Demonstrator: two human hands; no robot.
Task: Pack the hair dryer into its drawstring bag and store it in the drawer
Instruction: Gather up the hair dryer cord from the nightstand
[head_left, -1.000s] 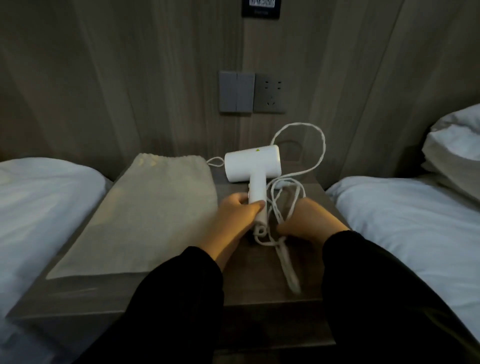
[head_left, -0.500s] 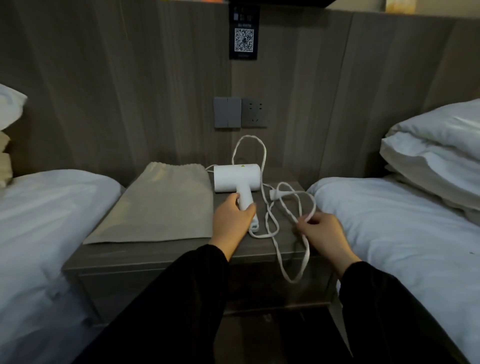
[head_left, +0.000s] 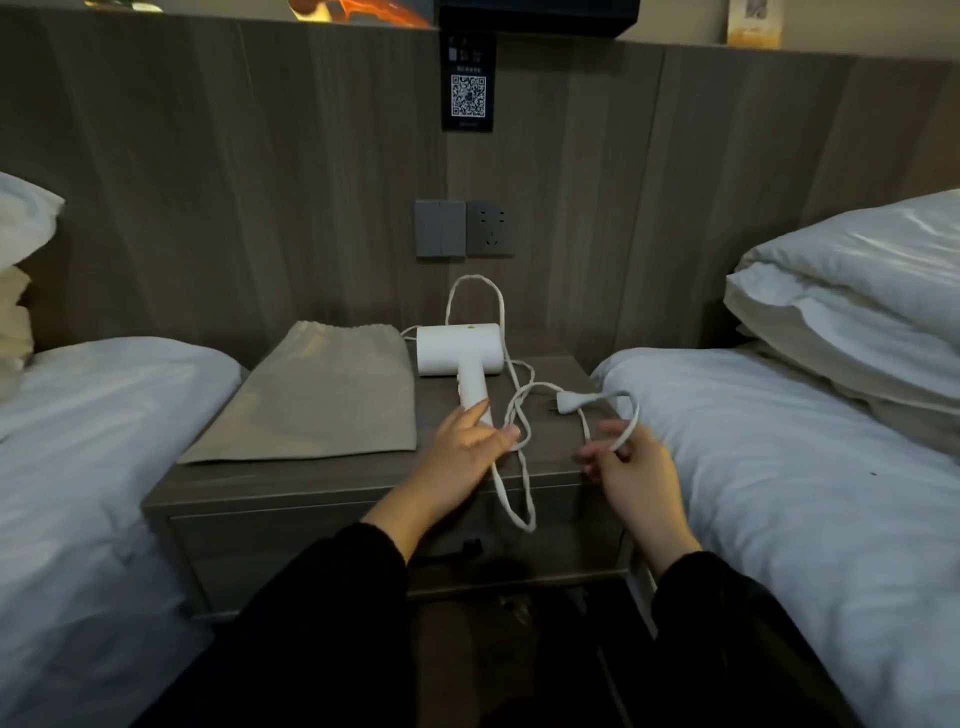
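The right hand (head_left: 631, 467) has drawn a loop of cord (head_left: 522, 415) rightward, pinching it; the left hand (head_left: 467, 441) grips the hair dryer (head_left: 460, 353) handle at frame centre on the desk (head_left: 322, 475), bag (head_left: 322, 400) unopened.

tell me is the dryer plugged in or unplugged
Unplugged. The plug lies on the nightstand, and the wall socket above the hair dryer is empty.

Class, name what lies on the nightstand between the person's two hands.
In the head view, loops of white cord lie between the left hand and right hand, draping over the nightstand edge.
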